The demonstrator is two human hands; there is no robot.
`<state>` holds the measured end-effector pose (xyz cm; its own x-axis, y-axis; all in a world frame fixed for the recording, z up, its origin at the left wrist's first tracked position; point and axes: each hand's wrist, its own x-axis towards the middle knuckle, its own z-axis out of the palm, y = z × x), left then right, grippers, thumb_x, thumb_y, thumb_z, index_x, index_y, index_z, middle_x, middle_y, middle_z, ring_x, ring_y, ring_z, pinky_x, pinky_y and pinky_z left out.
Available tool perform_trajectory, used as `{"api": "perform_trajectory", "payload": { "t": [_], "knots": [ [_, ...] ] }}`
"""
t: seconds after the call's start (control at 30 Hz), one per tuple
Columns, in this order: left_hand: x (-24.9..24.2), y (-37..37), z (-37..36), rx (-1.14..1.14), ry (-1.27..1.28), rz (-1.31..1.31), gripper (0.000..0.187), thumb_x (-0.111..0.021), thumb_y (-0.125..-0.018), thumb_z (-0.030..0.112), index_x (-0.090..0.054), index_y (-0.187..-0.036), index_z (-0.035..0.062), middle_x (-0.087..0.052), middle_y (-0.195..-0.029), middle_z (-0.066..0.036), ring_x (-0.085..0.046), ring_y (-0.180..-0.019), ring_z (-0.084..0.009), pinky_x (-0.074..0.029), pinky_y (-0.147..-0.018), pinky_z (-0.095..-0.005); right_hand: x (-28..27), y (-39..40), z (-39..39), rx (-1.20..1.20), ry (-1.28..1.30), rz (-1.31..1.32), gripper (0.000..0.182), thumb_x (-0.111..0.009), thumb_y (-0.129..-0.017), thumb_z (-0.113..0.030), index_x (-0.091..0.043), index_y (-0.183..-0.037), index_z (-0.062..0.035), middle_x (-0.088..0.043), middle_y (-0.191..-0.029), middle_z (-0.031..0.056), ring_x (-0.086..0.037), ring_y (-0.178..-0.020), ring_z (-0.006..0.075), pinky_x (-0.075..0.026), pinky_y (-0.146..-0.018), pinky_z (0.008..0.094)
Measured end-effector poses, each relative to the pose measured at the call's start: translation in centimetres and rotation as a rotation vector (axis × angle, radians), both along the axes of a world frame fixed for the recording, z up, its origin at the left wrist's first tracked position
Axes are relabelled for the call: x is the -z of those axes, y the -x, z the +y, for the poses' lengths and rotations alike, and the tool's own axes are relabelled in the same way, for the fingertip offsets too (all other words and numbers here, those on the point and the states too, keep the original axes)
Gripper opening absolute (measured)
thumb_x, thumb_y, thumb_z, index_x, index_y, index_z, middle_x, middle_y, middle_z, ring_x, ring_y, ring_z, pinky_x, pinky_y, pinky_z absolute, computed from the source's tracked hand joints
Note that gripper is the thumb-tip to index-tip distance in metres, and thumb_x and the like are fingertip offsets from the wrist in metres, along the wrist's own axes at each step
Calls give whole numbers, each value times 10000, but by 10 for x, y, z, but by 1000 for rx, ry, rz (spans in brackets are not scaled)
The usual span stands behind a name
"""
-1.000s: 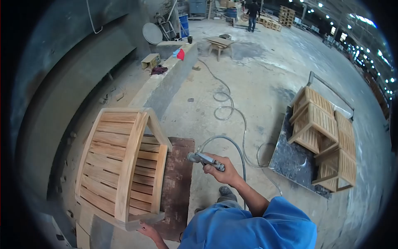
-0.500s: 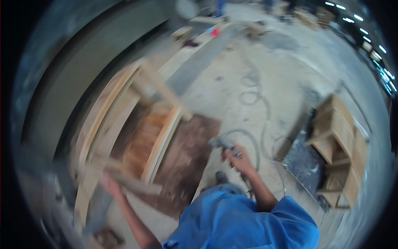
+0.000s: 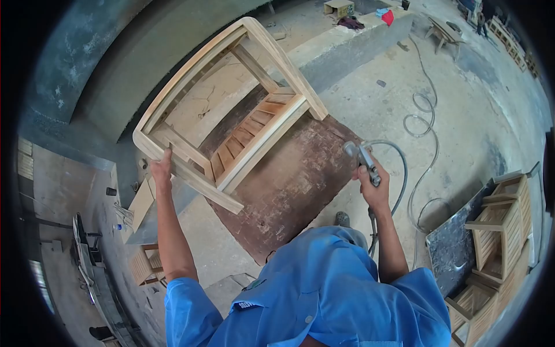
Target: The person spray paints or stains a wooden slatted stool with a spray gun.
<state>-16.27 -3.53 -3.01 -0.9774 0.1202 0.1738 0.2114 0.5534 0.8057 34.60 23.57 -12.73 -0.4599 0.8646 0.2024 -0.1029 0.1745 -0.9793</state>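
Observation:
A bare wooden chair (image 3: 263, 144) with a slatted seat rests tipped over on a worn brown board (image 3: 289, 191). My left hand (image 3: 162, 168) is closed around one of the chair's side rails, near its rounded corner at the left. In my right hand (image 3: 373, 184) is a metal spray gun (image 3: 364, 157), held to the right of the board with its head pointing up and left, apart from the chair. A grey hose (image 3: 399, 151) loops from the gun. Part of the gun's handle is hidden by my fingers.
Wooden chairs (image 3: 503, 231) stand on a dark sheet at the right. More hose (image 3: 430, 121) coils over the concrete floor. Behind the chair runs a low concrete ledge (image 3: 347, 58) with cloths (image 3: 351, 23) on it. A small slatted wooden piece (image 3: 147, 265) sits at lower left.
The view has shifted and sharpened. The chair and my left hand now appear higher in the picture, the chair turned to a different angle. The spray gun is still in my right hand.

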Motion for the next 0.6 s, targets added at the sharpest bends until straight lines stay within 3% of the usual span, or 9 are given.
{"api": "perform_trajectory", "payload": {
  "t": [0.03,0.1,0.2,0.3,0.37,0.4,0.53,0.6],
  "knots": [
    [0,5,-2,-3,6,3,583,-765,-820,335,-637,-1225,-63,-713,-1097,-165,-688,-975,-252,-526,-860,-370,7,3,6,34,-36,12,468,-604,-1004,-263,-570,-1382,11,-664,-804,43,-607,-683,94,-465,-563,232],
    [-5,11,-5,41,99,-81,804,-761,-781,498,-503,-1384,35,-624,-1278,-177,-614,-1139,-374,-499,-835,-595,9,6,9,34,-57,30,469,-624,-994,-252,-576,-1371,23,-666,-814,51,-620,-706,116,-506,-638,268],
    [-10,19,-6,-13,174,-166,826,-754,-772,520,-499,-1398,45,-618,-1289,-181,-594,-1171,-386,-488,-858,-611,3,11,-6,-68,94,37,473,-690,-958,-252,-612,-1338,18,-651,-817,11,-581,-754,84,-485,-692,255],
    [-13,21,-6,-64,197,-191,850,-759,-760,525,-483,-1413,54,-596,-1325,-183,-569,-1212,-398,-459,-903,-640,7,13,-28,-181,75,68,467,-707,-932,-239,-629,-1311,22,-672,-822,41,-597,-753,93,-495,-696,267],
    [-11,24,-8,36,130,-157,859,-760,-759,525,-476,-1422,59,-580,-1353,-185,-545,-1247,-406,-433,-928,-664,-1,12,-43,-324,69,27,467,-721,-905,-225,-639,-1292,24,-692,-850,75,-610,-770,105,-502,-715,274],
    [-10,24,-9,21,139,-155,859,-760,-759,525,-476,-1422,59,-580,-1353,-185,-545,-1247,-406,-433,-928,-664,-8,12,-49,-398,89,8,487,-733,-894,-235,-638,-1296,21,-724,-935,128,-655,-821,140,-520,-760,294],
    [-9,27,-11,-5,143,-142,882,-758,-758,533,-461,-1443,63,-562,-1384,-186,-519,-1282,-414,-419,-934,-670,-19,15,-68,-640,95,-15,520,-749,-875,-234,-625,-1313,18,-730,-1108,191,-710,-923,206,-537,-840,336],
    [-10,26,-12,1,141,-140,889,-757,-758,536,-460,-1445,55,-556,-1390,-189,-512,-1291,-416,-420,-931,-669,-21,21,-71,-698,84,3,515,-750,-871,-224,-628,-1310,16,-729,-1105,194,-712,-915,209,-536,-836,330]
  ]
}}
